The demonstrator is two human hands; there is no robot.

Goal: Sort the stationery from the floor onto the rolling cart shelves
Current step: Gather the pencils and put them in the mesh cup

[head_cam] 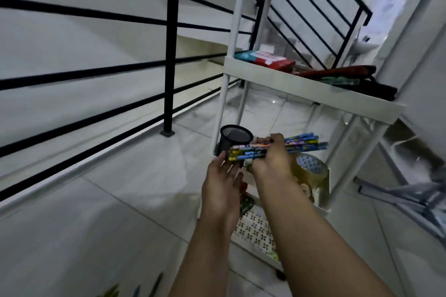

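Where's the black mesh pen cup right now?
In the head view, the black mesh pen cup sits centre frame at the cart's lower shelf, just behind the pencil bundle, by the left hand.

- White rolling cart, right of frame: its middle shelf carries a red-and-teal packet and dark red folders.
- Lower perforated shelf, centre bottom: tape roll rests there.
- Tiled floor: coloured pencils, bottom left.

The right hand covers the middle of the pencil bundle — the tape roll half hidden behind the wrist, and pencils on the floor cut off by the bottom edge — shelf items blurred.
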